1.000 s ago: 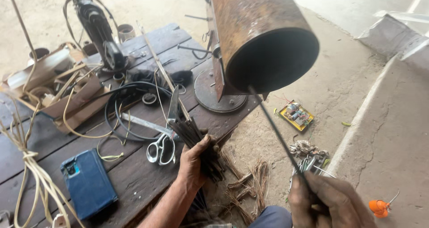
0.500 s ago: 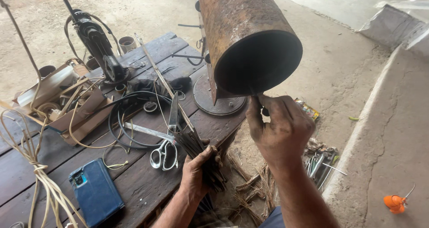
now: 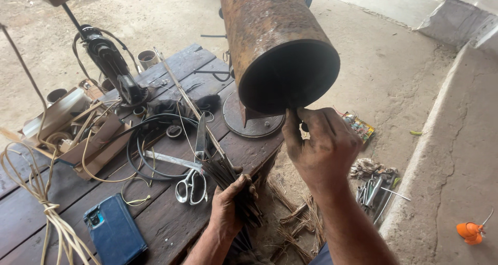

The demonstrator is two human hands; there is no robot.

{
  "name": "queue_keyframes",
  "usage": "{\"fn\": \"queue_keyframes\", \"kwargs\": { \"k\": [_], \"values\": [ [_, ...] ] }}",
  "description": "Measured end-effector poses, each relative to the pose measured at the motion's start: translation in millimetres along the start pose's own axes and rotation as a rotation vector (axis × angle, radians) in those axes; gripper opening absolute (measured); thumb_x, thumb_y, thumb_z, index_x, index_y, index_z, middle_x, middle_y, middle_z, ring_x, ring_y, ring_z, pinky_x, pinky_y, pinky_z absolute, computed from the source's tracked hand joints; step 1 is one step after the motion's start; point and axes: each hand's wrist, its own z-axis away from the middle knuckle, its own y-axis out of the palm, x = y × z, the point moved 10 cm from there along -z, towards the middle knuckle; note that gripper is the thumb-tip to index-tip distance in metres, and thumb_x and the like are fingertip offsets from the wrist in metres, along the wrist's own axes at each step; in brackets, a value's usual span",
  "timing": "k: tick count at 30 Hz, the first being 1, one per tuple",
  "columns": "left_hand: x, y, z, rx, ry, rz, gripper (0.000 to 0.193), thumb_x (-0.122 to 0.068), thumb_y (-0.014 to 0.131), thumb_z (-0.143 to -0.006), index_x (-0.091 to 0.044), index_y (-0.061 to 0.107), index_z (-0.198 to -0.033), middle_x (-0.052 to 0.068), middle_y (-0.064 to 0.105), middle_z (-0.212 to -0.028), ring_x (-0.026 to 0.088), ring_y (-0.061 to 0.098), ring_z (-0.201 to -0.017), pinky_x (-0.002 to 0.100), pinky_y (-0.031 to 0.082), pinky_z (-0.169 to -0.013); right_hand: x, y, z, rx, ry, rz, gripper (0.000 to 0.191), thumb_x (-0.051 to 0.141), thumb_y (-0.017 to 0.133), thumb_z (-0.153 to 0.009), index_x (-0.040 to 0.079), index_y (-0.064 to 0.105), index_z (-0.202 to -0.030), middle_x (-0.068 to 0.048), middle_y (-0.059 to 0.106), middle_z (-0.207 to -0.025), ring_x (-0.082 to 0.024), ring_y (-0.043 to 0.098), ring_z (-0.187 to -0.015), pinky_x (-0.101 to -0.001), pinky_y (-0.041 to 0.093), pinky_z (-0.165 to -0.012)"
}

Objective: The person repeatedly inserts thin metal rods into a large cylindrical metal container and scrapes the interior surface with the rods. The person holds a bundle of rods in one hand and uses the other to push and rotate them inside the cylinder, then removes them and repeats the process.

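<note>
Now the right hand (image 3: pixel 324 145) pinches something unclear at the rusty pipe's (image 3: pixel 277 47) near mouth; the left hand (image 3: pixel 231 205) grips a bundle of dark sticks (image 3: pixel 228 177), which need steady feeding.

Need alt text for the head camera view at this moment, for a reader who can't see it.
A person's right hand reaches up to the lower rim of a rusty metal cylinder, while the left hand grips a bundle of thin dark rods at the edge of a wooden table. Scissors, coiled cable and a blue phone lie on it.
</note>
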Motion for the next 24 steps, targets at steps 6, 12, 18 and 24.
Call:
{"fn": "queue_keyframes", "kwargs": {
  "k": [6,12,18,24],
  "values": [
    [1,1,2,-0.020,-0.009,-0.036,0.041,-0.013,0.073,-0.087,-0.008,0.055,-0.123,0.009,0.069,-0.089,0.019,0.069,-0.075,0.036,0.061,-0.064,0,5,-6,-0.015,-0.034,0.032,0.014,0.018,0.083,-0.097,0.010,0.072,-0.094,-0.002,0.073,-0.077,-0.009,0.064,-0.058,-0.0256,0.048,-0.048],
    [0,5,5,0.009,0.001,-0.036,0.040,-0.012,0.072,-0.088,-0.008,0.055,-0.124,0.009,0.069,-0.089,0.019,0.069,-0.075,0.035,0.060,-0.064,4,15,-17,0.030,-0.009,0.061,0.018,0.020,0.082,-0.095,0.011,0.069,-0.088,-0.003,0.071,-0.078,-0.013,0.066,-0.059,-0.0287,0.051,-0.049],
    [0,1,3,-0.016,0.005,-0.053,0.040,-0.013,0.072,-0.087,-0.006,0.055,-0.123,0.010,0.069,-0.089,0.020,0.068,-0.074,0.037,0.060,-0.063,16,31,-36,0.147,-0.046,0.176,0.019,0.020,0.080,-0.093,0.011,0.068,-0.080,-0.004,0.066,-0.072,-0.016,0.066,-0.057,-0.0317,0.053,-0.045],
    [3,-3,3,-0.012,-0.016,-0.006,0.041,-0.012,0.072,-0.087,-0.007,0.056,-0.124,0.009,0.068,-0.089,0.020,0.068,-0.074,0.038,0.060,-0.063,12,80,-52,0.514,-0.128,0.347,0.017,0.018,0.070,-0.084,0.016,0.073,-0.068,-0.007,0.069,-0.070,-0.026,0.070,-0.059,-0.0416,0.056,-0.048]
  ]
}}
